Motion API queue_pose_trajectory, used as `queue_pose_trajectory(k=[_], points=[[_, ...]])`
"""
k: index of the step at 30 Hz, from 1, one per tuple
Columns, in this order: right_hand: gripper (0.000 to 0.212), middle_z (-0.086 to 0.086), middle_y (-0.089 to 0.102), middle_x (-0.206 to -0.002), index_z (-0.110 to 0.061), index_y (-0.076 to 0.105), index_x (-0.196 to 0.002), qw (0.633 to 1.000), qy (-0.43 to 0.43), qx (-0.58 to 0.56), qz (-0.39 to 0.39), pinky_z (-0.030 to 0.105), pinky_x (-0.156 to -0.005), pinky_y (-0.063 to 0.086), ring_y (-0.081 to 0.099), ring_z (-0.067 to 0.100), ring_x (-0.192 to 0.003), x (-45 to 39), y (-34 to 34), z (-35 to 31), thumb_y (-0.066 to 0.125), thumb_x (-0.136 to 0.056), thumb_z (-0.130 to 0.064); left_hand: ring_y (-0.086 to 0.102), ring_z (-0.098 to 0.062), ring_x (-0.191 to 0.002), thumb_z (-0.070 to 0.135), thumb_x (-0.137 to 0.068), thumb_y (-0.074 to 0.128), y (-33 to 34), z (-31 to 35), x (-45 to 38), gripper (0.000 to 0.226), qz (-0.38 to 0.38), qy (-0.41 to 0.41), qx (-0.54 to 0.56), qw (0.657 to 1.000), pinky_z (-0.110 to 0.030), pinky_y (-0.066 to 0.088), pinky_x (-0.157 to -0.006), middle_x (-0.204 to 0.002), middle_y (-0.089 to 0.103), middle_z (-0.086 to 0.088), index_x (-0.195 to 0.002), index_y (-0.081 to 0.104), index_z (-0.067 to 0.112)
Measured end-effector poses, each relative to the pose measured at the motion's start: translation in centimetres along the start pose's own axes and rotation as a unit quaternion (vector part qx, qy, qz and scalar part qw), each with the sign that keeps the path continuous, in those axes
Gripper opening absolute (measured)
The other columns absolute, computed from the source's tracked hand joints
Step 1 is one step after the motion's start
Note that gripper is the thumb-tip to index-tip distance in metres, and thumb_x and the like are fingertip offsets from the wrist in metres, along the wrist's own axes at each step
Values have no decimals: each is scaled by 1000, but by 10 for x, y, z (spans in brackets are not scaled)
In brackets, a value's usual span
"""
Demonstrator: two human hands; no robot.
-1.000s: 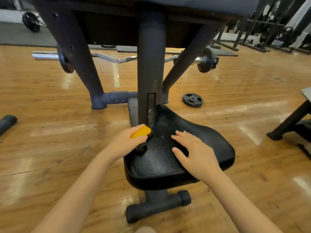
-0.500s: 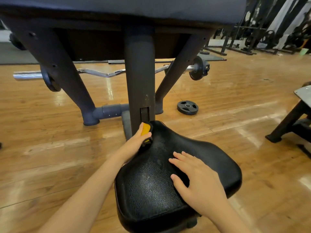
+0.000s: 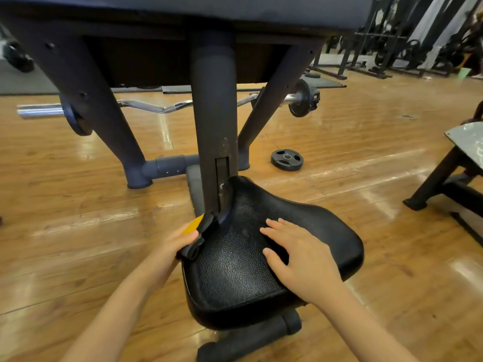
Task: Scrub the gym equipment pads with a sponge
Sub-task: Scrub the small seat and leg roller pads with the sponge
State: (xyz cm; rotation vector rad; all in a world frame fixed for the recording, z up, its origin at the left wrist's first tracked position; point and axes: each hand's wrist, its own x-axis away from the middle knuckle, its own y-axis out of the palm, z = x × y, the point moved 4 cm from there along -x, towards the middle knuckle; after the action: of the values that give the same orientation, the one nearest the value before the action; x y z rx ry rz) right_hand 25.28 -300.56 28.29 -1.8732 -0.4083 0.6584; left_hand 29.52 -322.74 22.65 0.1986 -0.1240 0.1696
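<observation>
seat pad (image 3: pixel 235 270): black textured vinyl, mounted low on the bench's centre post (image 3: pixel 213 113); its front left edge looks torn or folded where the post meets it.
sponge (image 3: pixel 193 224): yellow, only a corner shows, tucked at the pad's left edge just beside the post base; you appear to be working the side seam, not the top face.
left hand (image 3: pixel 175 248): your fingers are curled round the sponge and pressed against the pad's left rim; the grip lets you push into the crevice.
right hand (image 3: pixel 298 253): you hold nothing; fingers straight and spread, palm flat on the pad top, likely to steady the seat against the scrubbing force.
upper pad (image 3: pixel 235 6): overhead, not being touched.
surroundings: curl bar (image 3: pixel 156 107) and loose weight plate (image 3: pixel 287 159) lie on the wooden floor (image 3: pixel 78 205), well apart from your hands.
judgement: side seam in hand; top face and upper pad likely remain.
</observation>
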Motion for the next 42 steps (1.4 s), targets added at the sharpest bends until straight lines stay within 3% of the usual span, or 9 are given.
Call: queue_pose_trajectory(k=[8, 12, 15, 21, 26, 30, 35, 40, 42], points=[[58, -22, 41, -141, -39, 50, -130, 1000, 14, -8, -14, 21, -104, 29, 30, -1, -135, 0, 0, 1, 26, -80, -57, 61, -7, -109, 51, -68, 59, 11, -33, 52, 58, 174, 115, 30, 978, -18, 49, -88, -113, 69, 10, -120, 59, 26], [50, -23, 40, -141, -40, 49, -130, 1000, 17, -10, -13, 21, -104, 30, 28, -2, -135, 0, -2, 1, 33, -84, -52, 58, -9, -114, 36, -81, 50, 19, -31, 62, 41, 200, 139, 27, 969, -27, 46, -97, -115, 67, 11, -121, 56, 29], [40, -23, 39, -142, -39, 47, -131, 1000, 14, -6, -20, 23, -105, 30, 27, -2, -135, 0, -3, 0, 43, -92, -45, 57, 6, -108, 31, -85, 55, 27, -28, 72, 29, 210, 158, -2, 965, -24, 41, -98, -108, 66, 27, -114, 54, 34], [41, -19, 37, -145, -35, 45, -135, 999, 9, -18, -36, 29, -109, 30, 25, 0, -137, 2, -7, -2, 44, -94, -42, 37, 9, -128, 53, -80, 40, 42, -29, 99, 48, 249, 208, -136, 936, -16, 27, -108, -138, 45, 18, -127, 39, 42], [43, -16, 39, -144, -32, 44, -136, 996, 1, -65, -54, 30, -111, 30, 26, 1, -136, 2, -9, -1, 48, -94, -36, 21, -3, -141, 51, -86, 32, 65, -22, 110, 66, 204, 246, -410, 854, -17, 12, -114, -151, 31, 7, -142, 41, 18], [38, -17, 52, -127, -27, 53, -129, 960, 48, -275, 18, 9, -98, 30, 39, -7, -121, 2, -22, 10, 55, -92, -18, 19, -12, -143, 60, -80, 12, 75, 6, 94, 82, 132, 199, -558, 795, -27, 9, -115, -154, 26, 3, -145, 37, 17], [32, -12, 61, -117, -20, 61, -120, 925, 115, -346, 110, 22, -101, 39, 52, 3, -115, -3, -31, 28, 53, -91, -11, 6, -15, -147, 58, -94, 13, 95, 30, 51, 70, 16, 128, -692, 710, -29, 5, -117, -160, 4, 1, -153, 11, 21], [32, -6, 62, -118, -15, 60, -121, 914, 146, -363, 109, 13, -92, 40, 54, 4, -112, -7, -34, 33, 51, -92, -7, 6, -19, -147, 49, -100, 28, 114, 40, 16, 63, -23, 115, -687, 717, -33, 7, -117, -161, 5, -2, -153, 13, 19], [31, -6, 62, -117, -15, 60, -121, 913, 148, -365, 104, 8, -86, 40, 54, 2, -108, -8, -34, 29, 51, -92, -7, 4, -17, -147, 50, -99, 33, 113, 44, 13, 67, -49, 94, -643, 759, -34, 6, -117, -161, 4, 0, -153, 9, 19]])
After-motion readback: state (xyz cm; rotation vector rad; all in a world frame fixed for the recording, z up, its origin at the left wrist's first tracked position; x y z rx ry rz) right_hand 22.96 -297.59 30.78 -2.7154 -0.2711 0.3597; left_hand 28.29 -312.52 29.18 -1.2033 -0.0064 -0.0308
